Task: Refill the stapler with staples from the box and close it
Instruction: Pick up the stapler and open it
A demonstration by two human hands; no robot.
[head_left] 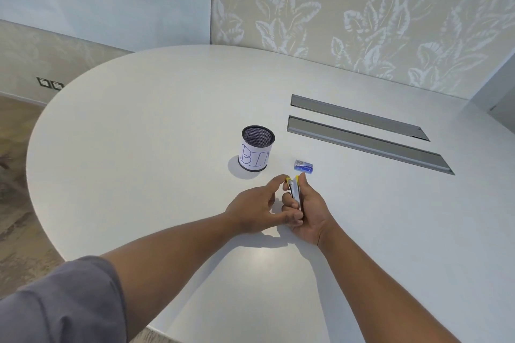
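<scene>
A small stapler (294, 191) with yellow plastic ends and a silver metal body is held above the white table (139, 147). My right hand (308, 211) grips it from the right, fingers wrapped around its lower part. My left hand (255, 205) reaches in from the left, its forefinger touching the yellow tip at the stapler's far end and its thumb near the lower part. Whether the stapler is open I cannot tell. A small blue staple box (303, 166) lies closed on the table just beyond the hands.
A black mesh cup (257, 152) with a paper label reading "BIN" stands to the left of the box. Two long grey cable slots (362, 139) run across the table at the back right. The table's curved edge drops to the floor on the left.
</scene>
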